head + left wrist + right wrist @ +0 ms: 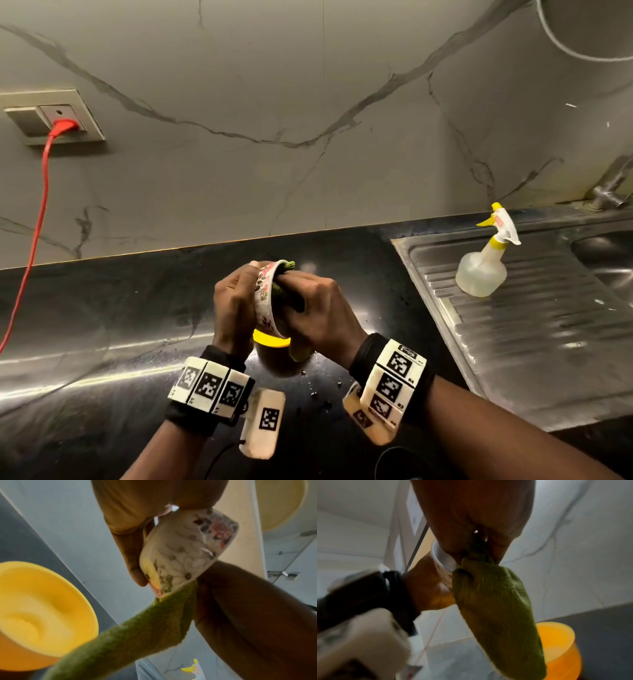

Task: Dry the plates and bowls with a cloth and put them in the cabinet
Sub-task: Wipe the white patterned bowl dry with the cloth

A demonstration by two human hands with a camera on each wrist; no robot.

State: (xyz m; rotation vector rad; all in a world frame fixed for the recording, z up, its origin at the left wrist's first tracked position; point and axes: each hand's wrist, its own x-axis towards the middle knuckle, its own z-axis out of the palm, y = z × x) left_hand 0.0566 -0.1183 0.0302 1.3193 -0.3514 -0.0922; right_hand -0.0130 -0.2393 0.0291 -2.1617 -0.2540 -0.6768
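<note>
My left hand [236, 301] grips a small white bowl with a flower pattern [265, 298] [185, 555], tipped on its side above the black counter. My right hand [315, 308] holds a green cloth [287, 266] [494, 604] and pushes it into the bowl's mouth; the cloth's free end hangs down below the bowl [137, 632]. A yellow bowl [272, 341] [39, 615] [556, 642] stands upright on the counter right under my hands, mostly hidden by them in the head view.
The steel sink drainboard [513, 325] lies to the right with a spray bottle [486, 263] on it and a tap [609, 192] behind. A red cable [34, 233] hangs from a wall socket [54, 118] at left. Water drops dot the black counter [102, 325].
</note>
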